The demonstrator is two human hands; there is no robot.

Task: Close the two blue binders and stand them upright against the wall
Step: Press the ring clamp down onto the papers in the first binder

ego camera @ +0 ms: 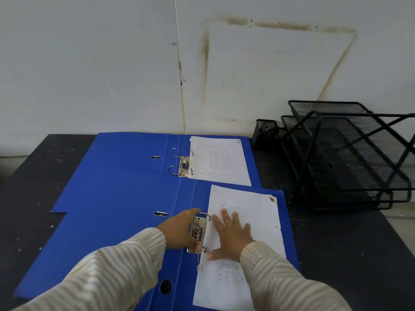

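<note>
Two blue binders lie open and flat on a dark table. The far binder (125, 153) has its metal rings (179, 164) apart and a printed sheet (219, 160) on its right half. The near binder (107, 221) overlaps it and carries a sheet (247, 205) on its right half. My left hand (179, 230) curls round the near binder's ring mechanism (197, 232), with its fingers at the rings. My right hand (231, 234) lies flat with spread fingers, pressing on the near sheet beside the rings.
A white wall (112, 75) with brown stains rises behind the table. At the right stand a black mesh letter tray stack (350, 153) and a small black mesh holder (265, 133) by the wall. The dark table (336, 254) shows at both sides.
</note>
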